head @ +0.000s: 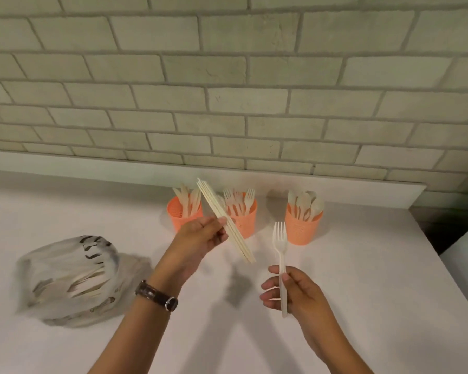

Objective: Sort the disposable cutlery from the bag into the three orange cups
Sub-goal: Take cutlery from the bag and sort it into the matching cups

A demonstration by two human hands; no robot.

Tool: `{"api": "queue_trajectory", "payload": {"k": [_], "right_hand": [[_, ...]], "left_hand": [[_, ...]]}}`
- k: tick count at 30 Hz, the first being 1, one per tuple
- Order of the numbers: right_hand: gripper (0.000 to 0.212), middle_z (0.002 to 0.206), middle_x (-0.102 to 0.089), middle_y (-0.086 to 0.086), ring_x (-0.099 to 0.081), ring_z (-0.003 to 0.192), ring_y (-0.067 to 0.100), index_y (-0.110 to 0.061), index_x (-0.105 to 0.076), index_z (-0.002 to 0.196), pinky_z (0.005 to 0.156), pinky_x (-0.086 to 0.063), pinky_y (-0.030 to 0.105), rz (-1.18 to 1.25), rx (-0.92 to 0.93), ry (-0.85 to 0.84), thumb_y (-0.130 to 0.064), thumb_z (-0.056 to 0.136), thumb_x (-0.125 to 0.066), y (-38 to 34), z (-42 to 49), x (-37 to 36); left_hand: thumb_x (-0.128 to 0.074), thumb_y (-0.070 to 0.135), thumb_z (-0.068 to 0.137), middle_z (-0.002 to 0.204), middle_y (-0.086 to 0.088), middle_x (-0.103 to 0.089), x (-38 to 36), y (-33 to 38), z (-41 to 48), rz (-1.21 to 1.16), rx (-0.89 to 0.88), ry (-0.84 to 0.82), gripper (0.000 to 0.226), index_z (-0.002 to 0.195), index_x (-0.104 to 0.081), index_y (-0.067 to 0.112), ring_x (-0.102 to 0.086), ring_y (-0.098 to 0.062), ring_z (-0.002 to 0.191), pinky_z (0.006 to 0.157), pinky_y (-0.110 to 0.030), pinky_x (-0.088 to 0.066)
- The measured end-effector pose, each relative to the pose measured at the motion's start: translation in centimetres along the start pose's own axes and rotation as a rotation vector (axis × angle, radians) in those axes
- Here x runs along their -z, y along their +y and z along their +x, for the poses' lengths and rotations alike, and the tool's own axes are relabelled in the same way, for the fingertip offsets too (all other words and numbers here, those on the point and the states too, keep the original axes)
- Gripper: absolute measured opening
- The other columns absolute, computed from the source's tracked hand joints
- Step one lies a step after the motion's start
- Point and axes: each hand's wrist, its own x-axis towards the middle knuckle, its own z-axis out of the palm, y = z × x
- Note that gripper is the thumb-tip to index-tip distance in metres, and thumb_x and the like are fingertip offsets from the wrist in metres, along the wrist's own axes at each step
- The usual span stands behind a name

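Right-hand grip: the right hand (295,290) is closed on the handle of one white plastic fork (279,236), which is pinched between thumb and fingers with the tines up
Left-hand grip: the left hand (200,238) is clamped, thumb against fingertips, on a bundle of thin pale sticks (211,200), held slantwise in front of the cups
Step in hand: the fork is judged to be meant for the middle textured orange plastic cup (246,225), where forks are stood
Doing it well: the fork is best lowered straight down, handle first, so that the light cup is not tipped; the bundle is best kept clear of the rim
Cups counted: three, set in a row near the wall on the white counter (362,265); knives are stood in the left orange cup (184,217), spoons in the right orange cup (303,230)
Cutlery counted: one fork in hand; about four forks, four knives and five spoons in the cups; the sticks cannot be counted
Bag: the translucent plastic bag (70,279) is laid at the left, well apart from the cups, with more pale pieces seen inside
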Motion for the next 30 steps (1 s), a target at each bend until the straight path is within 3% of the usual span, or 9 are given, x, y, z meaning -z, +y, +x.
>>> {"api": "queue_trajectory", "payload": {"k": [6,10,12,13,16,19,21,25,30], "right_hand": [[0.028,0.071,-0.055,0.02,-0.065,0.061,0.022,-0.002,-0.069,0.091,0.066,-0.06,0.03,-0.014,0.003,0.054,0.001,0.096,-0.041,0.5,0.8,0.4],[0.03,0.064,-0.062,0.014,-0.068,0.064,0.021,-0.005,-0.071,0.088,0.065,-0.059,0.027,-0.057,0.018,0.09,0.004,0.094,-0.044,0.5,1.5,0.7],[0.03,0.063,-0.065,0.008,-0.067,0.066,0.018,-0.01,-0.072,0.086,0.067,-0.058,0.027,-0.122,0.029,0.097,0.007,0.091,-0.048,0.7,1.7,0.8],[0.029,0.063,-0.068,0.005,-0.066,0.067,0.014,-0.013,-0.072,0.086,0.069,-0.056,0.026,-0.172,0.037,0.096,0.006,0.089,-0.052,0.8,1.9,0.9],[0.02,0.068,-0.075,0.0,-0.063,0.062,0.001,-0.016,-0.071,0.087,0.07,-0.047,0.016,-0.303,0.059,0.094,0.002,0.083,-0.062,0.5,2.2,1.0],[0.008,0.067,-0.074,0.003,-0.059,0.051,0.002,-0.006,-0.07,0.082,0.057,-0.047,0.011,-0.322,0.073,0.125,-0.002,0.084,-0.063,-0.7,3.6,0.7],[0.014,0.065,-0.069,0.006,-0.063,0.054,0.007,-0.002,-0.066,0.074,0.056,-0.05,0.013,-0.387,0.114,0.163,-0.009,0.086,-0.064,-1.5,5.9,0.2],[0.014,0.068,-0.068,0.004,-0.07,0.069,0.022,-0.007,-0.061,0.074,0.073,-0.056,0.034,-0.54,0.273,0.18,-0.012,0.087,-0.061,-3.4,12.0,-1.5],[0.02,0.079,-0.07,0.023,-0.066,0.074,0.035,0.006,-0.062,0.075,0.07,-0.053,0.039,-0.583,0.429,0.245,-0.011,0.086,-0.061,-5.2,18.4,-4.4]], "left_hand": [[-0.058,0.015,0.089,0.074,0.0,-0.069,6.5,3.0,6.1,0.278,-0.251,0.453,0.016,0.077,-0.067,0.02,-0.064,-0.017,0.075,0.079,-0.029,-0.05],[-0.06,0.016,0.087,0.073,-0.008,-0.064,8.0,2.1,9.3,0.509,-0.295,0.595,0.024,0.065,-0.061,0.025,-0.056,-0.019,0.072,0.071,-0.029,-0.045],[-0.062,0.012,0.085,0.09,-0.015,-0.07,7.9,0.8,10.1,0.586,-0.2,0.591,0.01,0.088,-0.072,0.011,-0.06,-0.02,0.079,0.065,-0.018,-0.047],[-0.064,0.01,0.084,0.102,-0.016,-0.07,8.0,0.0,10.3,0.615,-0.137,0.594,0.021,0.103,-0.069,0.003,-0.063,-0.022,0.087,0.068,-0.014,-0.047],[-0.064,0.008,0.083,0.116,-0.016,-0.066,7.9,-1.6,9.8,0.666,-0.123,0.606,0.035,0.117,-0.062,0.0,-0.062,-0.027,0.108,0.085,-0.022,-0.042],[-0.058,0.016,0.087,0.093,-0.011,-0.072,6.4,-2.3,7.4,0.654,-0.178,0.582,0.029,0.114,-0.066,0.011,-0.067,-0.03,0.09,0.078,-0.031,-0.049],[-0.057,0.022,0.088,0.076,0.0,-0.069,4.8,-3.0,5.2,0.619,-0.185,0.512,0.018,0.099,-0.071,0.018,-0.066,-0.029,0.075,0.074,-0.038,-0.052],[-0.058,0.02,0.088,0.058,0.017,-0.064,2.0,-5.1,0.3,0.546,-0.163,0.393,0.019,0.08,-0.071,0.03,-0.055,0.002,0.057,0.057,-0.01,-0.04],[-0.061,0.022,0.087,0.048,0.014,-0.055,0.4,-7.2,-5.2,0.468,-0.112,0.364,0.016,0.082,-0.075,0.027,-0.053,0.0,0.056,0.057,-0.006,-0.039]]}}
